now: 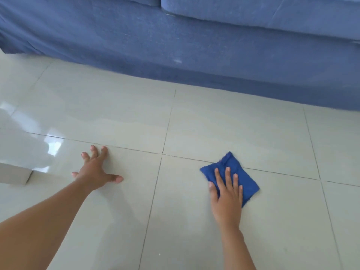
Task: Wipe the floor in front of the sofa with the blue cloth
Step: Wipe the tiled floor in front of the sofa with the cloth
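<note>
A folded blue cloth [231, 168] lies flat on the pale glossy tiled floor [136, 117], right of centre. My right hand [227, 193] presses down on its near half with fingers spread and flat, covering part of it. My left hand [96, 168] rests on the bare floor to the left, palm down and fingers splayed, holding nothing. The blue sofa [175, 45] fills the top of the view, its skirt reaching the floor a couple of tiles beyond the cloth.
A white block-shaped object [13, 174] stands on the floor at the left edge, just left of my left hand. Grout lines cross the tiles. Bright reflections show on the floor at the left.
</note>
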